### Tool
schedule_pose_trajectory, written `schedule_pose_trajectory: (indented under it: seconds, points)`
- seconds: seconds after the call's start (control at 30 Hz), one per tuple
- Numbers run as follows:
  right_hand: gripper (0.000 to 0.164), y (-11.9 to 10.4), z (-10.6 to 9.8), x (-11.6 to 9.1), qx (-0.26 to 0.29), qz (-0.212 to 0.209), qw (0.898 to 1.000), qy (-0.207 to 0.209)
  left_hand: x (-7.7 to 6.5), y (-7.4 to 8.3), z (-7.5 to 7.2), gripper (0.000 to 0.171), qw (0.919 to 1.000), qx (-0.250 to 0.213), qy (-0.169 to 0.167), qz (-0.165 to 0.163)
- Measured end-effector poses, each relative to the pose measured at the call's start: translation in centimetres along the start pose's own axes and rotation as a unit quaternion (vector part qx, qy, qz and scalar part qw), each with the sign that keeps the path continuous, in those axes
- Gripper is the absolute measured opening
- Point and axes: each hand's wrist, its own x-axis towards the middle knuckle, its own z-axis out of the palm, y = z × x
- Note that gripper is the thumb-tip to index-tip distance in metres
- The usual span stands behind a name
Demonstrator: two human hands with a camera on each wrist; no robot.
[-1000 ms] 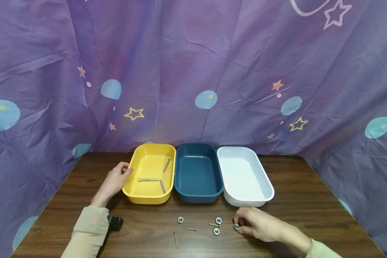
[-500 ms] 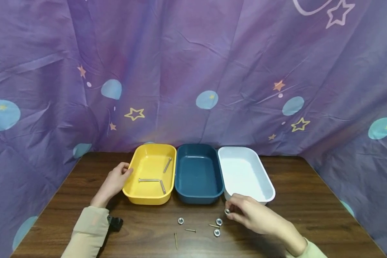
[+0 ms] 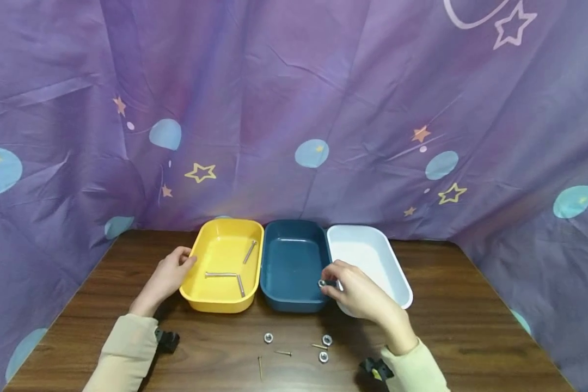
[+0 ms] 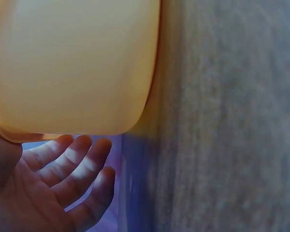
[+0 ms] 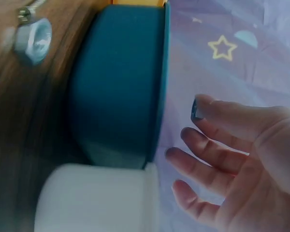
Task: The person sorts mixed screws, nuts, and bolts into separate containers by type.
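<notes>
My right hand [image 3: 355, 291] pinches a metal nut [image 3: 322, 283] between thumb and fingertips, over the front right of the dark blue tray [image 3: 294, 306]. In the right wrist view the nut [image 5: 196, 110] shows dark at the fingertips, beside the tray's rim. At the left, my left hand [image 3: 164, 277] holds the side rim of the yellow tray [image 3: 215, 306]. In the left wrist view its thumb is at the rim and its fingers [image 4: 72, 174] curve along the outer wall. Three long bolts [image 3: 221, 274] lie inside the yellow tray.
A white tray [image 3: 397, 267] stands right of the blue one, partly behind the right hand. Before the trays, three nuts [image 3: 268, 338] and three small screws [image 3: 283, 353] lie on the wooden table [image 3: 215, 359]. A patterned purple cloth [image 3: 274, 109] hangs behind.
My right hand has lifted the nut from the table and carried it left and away from me, to over the blue tray. The left hand stays at the yellow tray.
</notes>
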Motion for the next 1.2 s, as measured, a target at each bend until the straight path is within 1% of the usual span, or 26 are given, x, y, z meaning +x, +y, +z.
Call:
schedule_pose_trajectory:
  seconds: [0.13, 0.27, 0.47, 0.63, 0.7, 0.93, 1.03, 1.2]
  points:
    - [0.011, 0.4, 0.7, 1.4, 0.017, 0.032, 0.999, -0.001, -0.1, 0.1, 0.0, 0.034, 1.0000, 0.004, -0.003, 0.000]
    - [0.011, 0.4, 1.3, 2.7, 0.054, 0.064, 0.996, 0.004, -0.1, 0.1, -0.2, 0.034, 1.0000, 0.005, -0.002, 0.001]
    - [0.009, 0.6, 2.1, 4.0, 0.111, 0.117, 0.987, 0.017, -0.1, 0.1, -0.3, 0.035, 0.9999, 0.010, -0.006, 0.006]
    - [0.009, 0.9, 2.9, 4.6, 0.130, 0.162, 0.978, 0.025, -0.2, 0.3, -0.4, 0.035, 0.9999, 0.012, -0.009, 0.004]
    - [0.010, 1.0, 3.0, 4.8, 0.135, 0.174, 0.975, 0.036, -0.2, 0.3, -0.3, 0.035, 0.9999, 0.011, -0.010, 0.004]
    - [0.010, 1.3, 3.8, 6.2, 0.145, 0.176, 0.969, 0.090, -0.1, 0.1, -0.4, 0.033, 0.9998, 0.016, 0.000, 0.009]
    - [0.009, 1.4, 4.2, 6.8, 0.154, 0.175, 0.968, 0.096, -0.2, 0.0, -0.3, 0.032, 0.9998, 0.016, 0.006, 0.011]
    - [0.009, 1.5, 4.5, 7.2, 0.181, 0.185, 0.959, 0.115, 0.0, 0.0, -0.2, 0.031, 0.9998, 0.014, 0.004, 0.014]
